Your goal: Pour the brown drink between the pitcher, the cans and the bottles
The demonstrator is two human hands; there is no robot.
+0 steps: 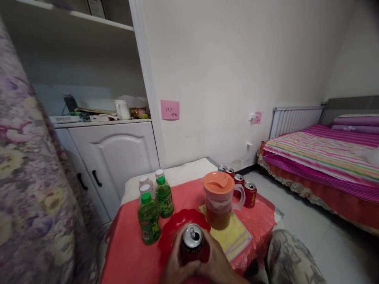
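Both of my hands wrap around a red drink can (192, 241) with a silver top, held upright over a red plastic bowl (174, 228). My left hand (174, 266) grips the can's left side and my right hand (217, 262) its right side. Just behind stands an orange-lidded jug (219, 199) of brown drink on a yellow cloth (237, 236). Two green bottles (149, 219) stand to the left.
A small table with a red cover (127, 252) also carries several red cans (250, 194) at the far right and white-capped bottles (144, 182). A white cabinet (118, 157) is behind, a striped bed (319, 157) at right, floral fabric (29, 189) at left.
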